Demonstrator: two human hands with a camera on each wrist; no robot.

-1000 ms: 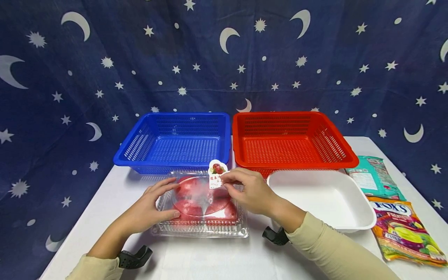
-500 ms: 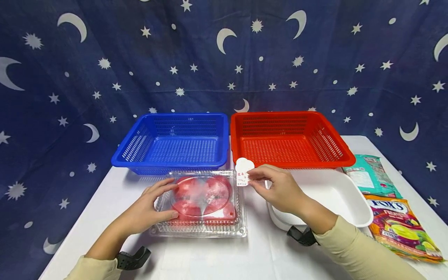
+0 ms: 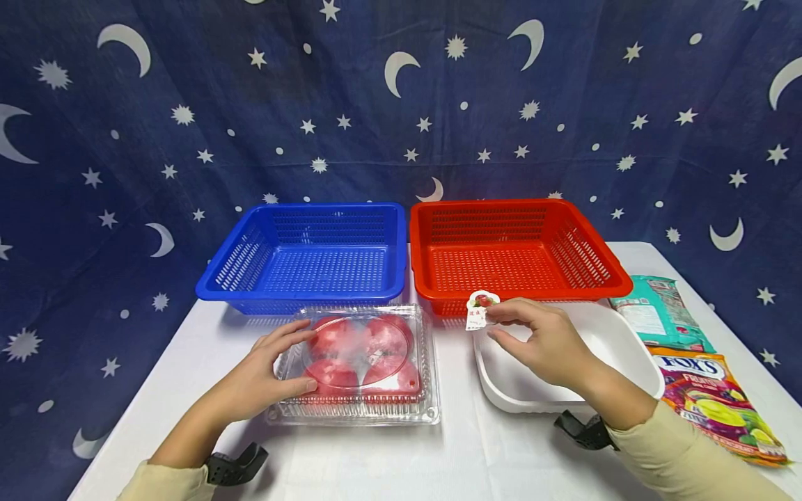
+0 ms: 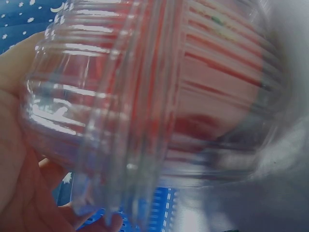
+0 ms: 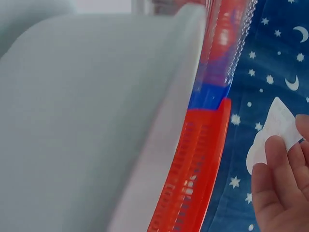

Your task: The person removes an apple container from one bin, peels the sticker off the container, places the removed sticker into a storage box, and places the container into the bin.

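Note:
My left hand [image 3: 263, 372] rests on the left part of a clear plastic clamshell box [image 3: 432, 390], its thumb and fingers spread over the lid. Round red fruits [image 3: 386, 341] show through the lid, which looks fogged inside; their kind is hard to tell. In the left wrist view the palm lies along the ribbed side of the box. My right hand [image 3: 551, 344] pinches a small white paper label [image 3: 476, 319] with a red fruit picture, above the left rim of a white basin [image 3: 510, 403]. In the right wrist view the label's plain back shows between thumb and fingers.
A blue basket [image 3: 301, 296] and a red basket [image 3: 526, 292] stand side by side at the back. To the right of the basin lie a teal packet [image 3: 664, 313] and an orange-purple FOX'S candy bag [image 3: 720, 407]. A starry dark curtain [image 3: 351, 83] hangs behind.
The right hand has carried the label from above the box lid to the right, to over the basin's left rim. The left hand stays on the box.

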